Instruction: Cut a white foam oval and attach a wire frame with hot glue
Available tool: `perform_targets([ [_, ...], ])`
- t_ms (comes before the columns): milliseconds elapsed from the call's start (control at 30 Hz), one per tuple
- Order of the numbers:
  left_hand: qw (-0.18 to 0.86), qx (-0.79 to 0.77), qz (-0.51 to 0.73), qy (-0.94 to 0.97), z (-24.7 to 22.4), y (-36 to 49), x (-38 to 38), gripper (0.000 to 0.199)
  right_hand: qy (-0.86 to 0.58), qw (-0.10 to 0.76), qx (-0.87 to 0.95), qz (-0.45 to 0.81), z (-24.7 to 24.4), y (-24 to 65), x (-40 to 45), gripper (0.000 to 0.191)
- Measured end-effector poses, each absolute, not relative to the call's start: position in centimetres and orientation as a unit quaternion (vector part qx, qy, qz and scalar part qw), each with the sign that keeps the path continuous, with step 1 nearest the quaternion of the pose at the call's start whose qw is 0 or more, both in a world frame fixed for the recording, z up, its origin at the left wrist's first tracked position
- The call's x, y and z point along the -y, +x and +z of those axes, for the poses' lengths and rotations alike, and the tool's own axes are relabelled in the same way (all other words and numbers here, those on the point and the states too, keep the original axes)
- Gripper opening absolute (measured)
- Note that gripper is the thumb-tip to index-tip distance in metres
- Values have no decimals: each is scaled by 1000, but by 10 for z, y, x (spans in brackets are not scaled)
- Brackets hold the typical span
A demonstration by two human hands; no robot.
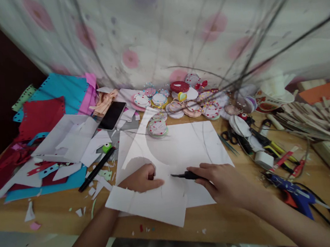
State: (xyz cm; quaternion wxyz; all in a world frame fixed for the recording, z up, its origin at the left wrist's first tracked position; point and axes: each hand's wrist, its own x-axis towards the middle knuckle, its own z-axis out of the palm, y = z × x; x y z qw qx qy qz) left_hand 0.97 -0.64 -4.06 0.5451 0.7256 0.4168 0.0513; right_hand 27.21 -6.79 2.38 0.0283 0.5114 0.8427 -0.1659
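My left hand is curled, with the thumb stretched along a cut piece of white paper that it holds down. Part of that paper lies across my left wrist. In my right hand is a black craft knife, its thin tip pointing left, close to my left thumb and over the paper. Under both hands lies a larger white sheet. The cut piece has a curved edge and a narrow arm reaching up toward a round dotted ornament at the sheet's top edge.
Coloured felt, a white box lid, a phone, a black pen and paper scraps lie left. Round ornaments line the back. A blue glue gun, tape roll and wooden sticks are right.
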Motion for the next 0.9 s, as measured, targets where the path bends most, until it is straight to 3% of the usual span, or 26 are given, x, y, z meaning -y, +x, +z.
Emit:
perform_targets([
  [267, 542, -428, 55, 721, -43, 8, 7, 37, 525, 45, -826, -201, 29, 276, 67, 31],
  [667, 547, -434, 45, 715, -36, 9, 7, 34, 513, 6, -816, -267, 38, 285, 65, 34],
  [900, 548, -444, 41, 708, -31, 10, 6, 34, 503, 22, -828, -247, 37, 271, 62, 33],
])
